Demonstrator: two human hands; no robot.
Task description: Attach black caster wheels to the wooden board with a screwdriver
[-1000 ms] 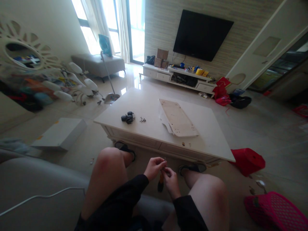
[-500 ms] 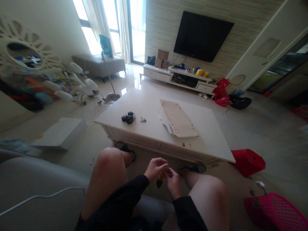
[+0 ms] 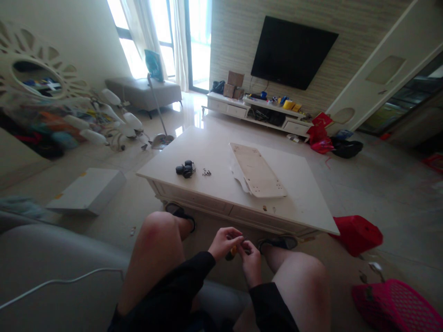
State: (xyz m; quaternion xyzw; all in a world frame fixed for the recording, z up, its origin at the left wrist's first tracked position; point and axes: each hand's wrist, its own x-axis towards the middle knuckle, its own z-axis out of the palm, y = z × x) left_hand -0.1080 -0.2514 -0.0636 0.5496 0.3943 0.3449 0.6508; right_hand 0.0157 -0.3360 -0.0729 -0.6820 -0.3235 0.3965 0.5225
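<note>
My left hand [image 3: 225, 243] is closed around a small screwdriver with a yellow and black handle [image 3: 231, 253], which shows below the fingers. My right hand [image 3: 251, 262] is closed too, its fingertips pinched together close to my left fingertips; whatever they grip is too small to make out. Both hands are above the floor between my knees, in front of the white table [image 3: 301, 216]. On that table lie a flat cream panel [image 3: 259, 170] with holes at its corners, a small pile of screws [image 3: 206, 173] and a cluster of black casters [image 3: 185, 169].
Two tiny pieces, one a yellowish bit [image 3: 265, 208], lie near the table's front edge. A red stool [image 3: 360, 234] and a pink basket [image 3: 398, 302] stand at the right. On the left floor is a white box [image 3: 88, 191]. A TV cabinet [image 3: 226, 106] lines the far wall.
The screwdriver handle has tilted, so less of it hangs below my left hand. My right hand has shifted slightly, and a thin dark tip now shows between the fingertips.
</note>
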